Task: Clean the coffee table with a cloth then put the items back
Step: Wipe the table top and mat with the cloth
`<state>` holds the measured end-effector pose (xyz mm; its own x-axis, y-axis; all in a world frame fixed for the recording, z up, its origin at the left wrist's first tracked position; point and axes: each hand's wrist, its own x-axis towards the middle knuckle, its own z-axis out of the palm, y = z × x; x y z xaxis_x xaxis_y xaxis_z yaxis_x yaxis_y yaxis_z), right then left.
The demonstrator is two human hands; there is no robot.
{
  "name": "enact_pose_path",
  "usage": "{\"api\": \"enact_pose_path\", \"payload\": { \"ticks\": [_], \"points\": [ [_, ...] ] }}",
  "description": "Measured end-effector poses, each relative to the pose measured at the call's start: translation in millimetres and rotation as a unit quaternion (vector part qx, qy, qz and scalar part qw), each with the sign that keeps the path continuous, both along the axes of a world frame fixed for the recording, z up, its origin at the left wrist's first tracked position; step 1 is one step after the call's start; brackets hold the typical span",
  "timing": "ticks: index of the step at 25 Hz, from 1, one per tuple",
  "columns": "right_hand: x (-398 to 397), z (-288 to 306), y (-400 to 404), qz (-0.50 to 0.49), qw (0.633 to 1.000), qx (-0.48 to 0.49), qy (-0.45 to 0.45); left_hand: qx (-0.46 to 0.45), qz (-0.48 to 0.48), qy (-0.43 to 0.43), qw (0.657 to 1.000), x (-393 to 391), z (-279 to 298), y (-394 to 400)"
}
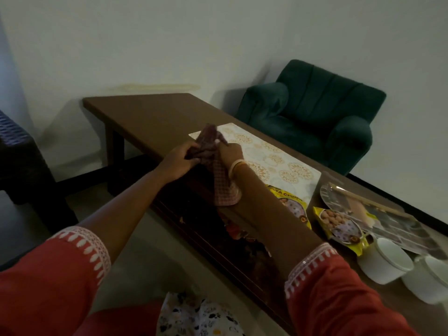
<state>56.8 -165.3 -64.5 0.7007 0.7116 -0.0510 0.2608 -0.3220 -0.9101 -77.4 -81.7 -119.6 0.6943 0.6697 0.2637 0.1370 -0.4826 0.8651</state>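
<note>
checked cloth hangs lengthwise toward the viewer, bunched in both hands' fingers over the coffee table.

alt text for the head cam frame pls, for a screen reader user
Both hands, left hand and right hand, grip a bunched checked cloth above a brown coffee table. On its right part lie a patterned mat, two yellow snack packets, a tray and two white cups.
</note>
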Motion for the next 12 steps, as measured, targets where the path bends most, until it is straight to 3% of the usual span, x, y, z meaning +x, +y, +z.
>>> {"api": "enact_pose_path", "payload": {
  "ticks": [2, 4, 6, 9, 12],
  "points": [
    [23.2, 13.3, -7.0, 0.011, 0.982, 0.058, 0.178, -0.129, -0.03, -0.081, 0.988, 14.8, 15.8, -11.2],
    [43.1, 18.8, -20.6, 0.027, 0.938, 0.122, 0.324, -0.231, -0.04, -0.081, 0.969, 30.3, 28.6, -15.4],
    [63.3, 25.2, -35.6, 0.106, 0.883, 0.186, 0.417, -0.31, -0.096, -0.058, 0.944, 47.1, 37.1, -16.7],
    [86.0, 37.8, -52.9, 0.176, 0.851, 0.24, 0.433, -0.401, -0.148, -0.067, 0.901, 76.0, 48.5, -28.4],
    [112.5, 38.7, -58.1, 0.122, 0.884, 0.237, 0.384, -0.423, -0.091, -0.105, 0.895, 103.7, 58.5, -28.2]
  ]
}}
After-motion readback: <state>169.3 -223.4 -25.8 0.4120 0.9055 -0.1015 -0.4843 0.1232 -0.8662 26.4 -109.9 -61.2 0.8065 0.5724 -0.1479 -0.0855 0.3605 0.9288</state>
